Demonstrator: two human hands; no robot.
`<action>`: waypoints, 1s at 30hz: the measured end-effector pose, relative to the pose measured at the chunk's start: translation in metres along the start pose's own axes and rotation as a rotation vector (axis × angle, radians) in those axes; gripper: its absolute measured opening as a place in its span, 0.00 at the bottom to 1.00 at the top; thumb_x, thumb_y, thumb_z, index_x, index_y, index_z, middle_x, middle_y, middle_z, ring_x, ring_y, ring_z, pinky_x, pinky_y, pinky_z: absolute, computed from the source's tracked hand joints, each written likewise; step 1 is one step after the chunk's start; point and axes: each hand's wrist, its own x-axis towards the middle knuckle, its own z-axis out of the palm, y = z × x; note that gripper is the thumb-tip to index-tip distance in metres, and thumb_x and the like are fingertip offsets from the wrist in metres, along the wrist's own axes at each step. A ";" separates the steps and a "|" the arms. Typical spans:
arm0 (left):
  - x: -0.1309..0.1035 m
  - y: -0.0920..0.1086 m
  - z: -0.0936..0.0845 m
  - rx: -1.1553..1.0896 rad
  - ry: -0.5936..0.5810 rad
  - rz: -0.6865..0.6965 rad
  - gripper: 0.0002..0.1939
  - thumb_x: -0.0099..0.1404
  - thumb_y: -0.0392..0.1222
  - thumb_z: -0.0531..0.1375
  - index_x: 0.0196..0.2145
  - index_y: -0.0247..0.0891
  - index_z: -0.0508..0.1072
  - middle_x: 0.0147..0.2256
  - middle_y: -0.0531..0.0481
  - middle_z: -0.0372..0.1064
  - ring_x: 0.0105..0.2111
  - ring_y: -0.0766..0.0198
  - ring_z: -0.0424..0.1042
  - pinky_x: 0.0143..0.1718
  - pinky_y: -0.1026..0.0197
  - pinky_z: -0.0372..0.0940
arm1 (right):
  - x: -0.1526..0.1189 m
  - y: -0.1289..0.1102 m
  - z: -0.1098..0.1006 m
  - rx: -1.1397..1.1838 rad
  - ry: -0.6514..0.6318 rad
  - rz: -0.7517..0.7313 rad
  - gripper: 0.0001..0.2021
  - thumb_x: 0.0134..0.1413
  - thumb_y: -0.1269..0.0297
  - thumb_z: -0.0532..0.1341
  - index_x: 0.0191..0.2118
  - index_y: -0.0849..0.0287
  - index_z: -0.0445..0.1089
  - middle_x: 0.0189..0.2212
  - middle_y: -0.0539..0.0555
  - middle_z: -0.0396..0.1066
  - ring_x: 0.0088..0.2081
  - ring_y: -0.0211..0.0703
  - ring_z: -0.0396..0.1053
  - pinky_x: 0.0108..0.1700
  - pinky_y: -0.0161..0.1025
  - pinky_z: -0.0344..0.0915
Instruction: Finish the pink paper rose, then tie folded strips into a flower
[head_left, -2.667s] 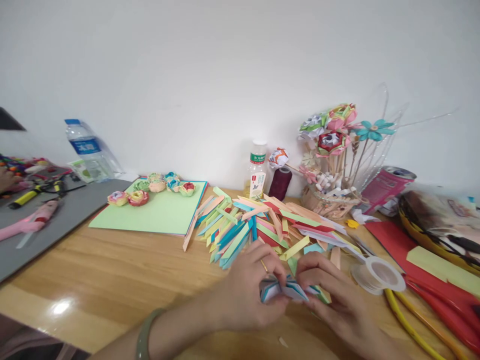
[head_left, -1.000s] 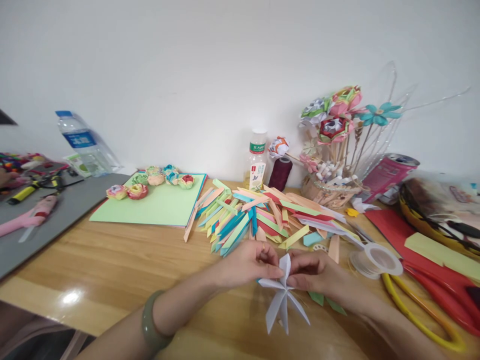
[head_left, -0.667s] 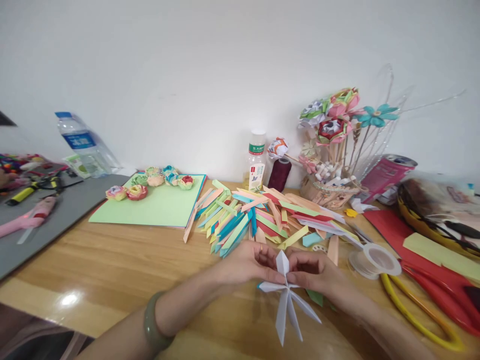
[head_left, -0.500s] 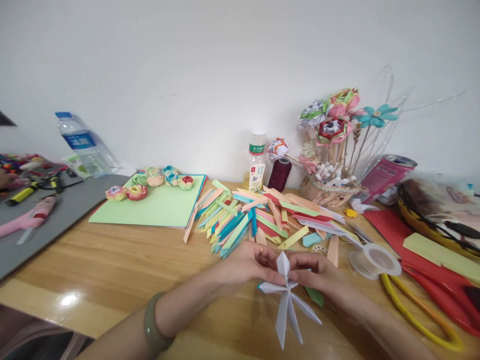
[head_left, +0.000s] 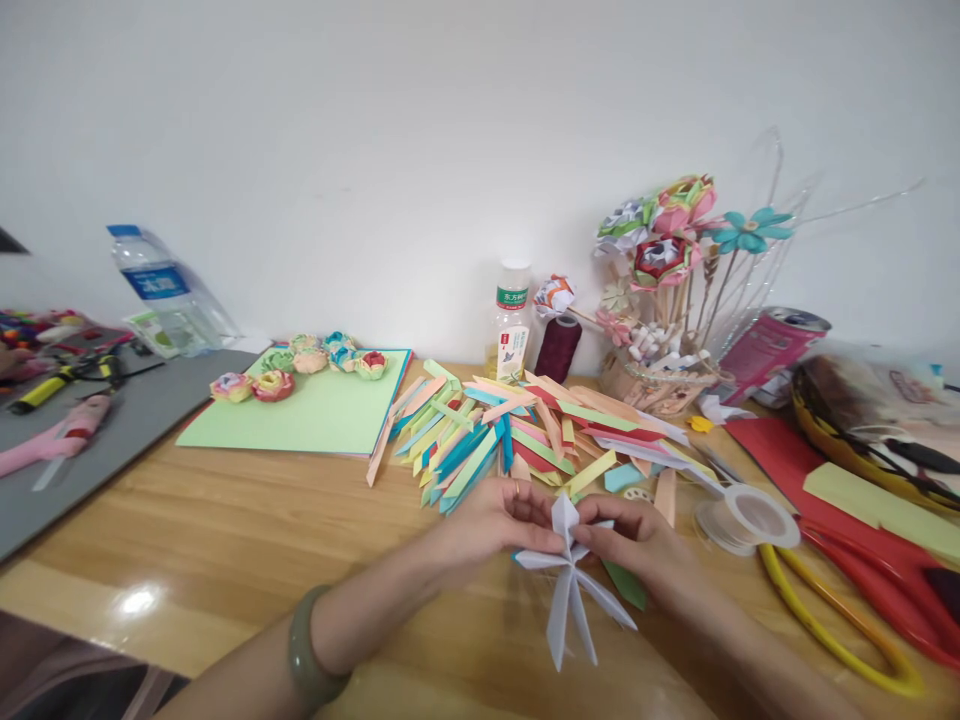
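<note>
A white folded-paper star (head_left: 569,585) with several pointed arms hangs between my hands above the wooden table. My left hand (head_left: 504,530) pinches it near the upper left arm, with a ring on one finger and a bangle on the wrist. From the other side my right hand (head_left: 624,538) closes on the paper beside the upper point. A bit of blue shows by my left fingertips, and a green strip (head_left: 624,585) lies below my right hand. Just beyond both hands is a pile of coloured folded strips (head_left: 480,440).
Small paper flowers (head_left: 274,385) sit on green paper (head_left: 300,425) to the left. Behind the pile stand a bottle (head_left: 511,320), a dark thread spool (head_left: 558,348) and a flower basket (head_left: 656,385). Scissors (head_left: 840,620) and a ribbon spool (head_left: 746,520) lie right.
Both hands and the white star have shifted slightly up and left. Another white arm of the star now shows by my right fingertips.
</note>
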 end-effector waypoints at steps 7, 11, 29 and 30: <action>-0.001 0.003 0.004 -0.002 0.049 0.018 0.16 0.34 0.37 0.69 0.24 0.31 0.70 0.23 0.54 0.68 0.23 0.72 0.65 0.29 0.67 0.59 | 0.002 0.004 0.002 -0.005 0.056 -0.044 0.14 0.38 0.54 0.65 0.24 0.61 0.66 0.21 0.49 0.65 0.24 0.36 0.62 0.28 0.34 0.58; -0.002 0.003 0.005 -0.005 0.113 0.053 0.17 0.34 0.38 0.69 0.23 0.31 0.70 0.22 0.54 0.68 0.23 0.72 0.66 0.29 0.66 0.59 | 0.000 0.000 0.005 -0.092 0.101 -0.069 0.14 0.41 0.53 0.62 0.25 0.60 0.64 0.21 0.48 0.64 0.24 0.36 0.62 0.27 0.33 0.58; 0.000 -0.005 0.009 0.206 0.238 0.213 0.08 0.43 0.34 0.63 0.22 0.33 0.65 0.23 0.53 0.65 0.24 0.71 0.64 0.28 0.65 0.60 | -0.003 0.004 0.010 -0.347 0.161 -0.223 0.04 0.48 0.65 0.58 0.28 0.59 0.62 0.23 0.48 0.64 0.26 0.36 0.62 0.29 0.32 0.60; 0.000 -0.006 0.009 0.233 0.250 0.214 0.08 0.44 0.34 0.62 0.22 0.33 0.65 0.22 0.53 0.65 0.24 0.70 0.64 0.28 0.65 0.60 | -0.004 0.003 0.010 -0.388 0.176 -0.245 0.03 0.47 0.66 0.58 0.28 0.59 0.62 0.24 0.48 0.64 0.27 0.36 0.63 0.30 0.32 0.60</action>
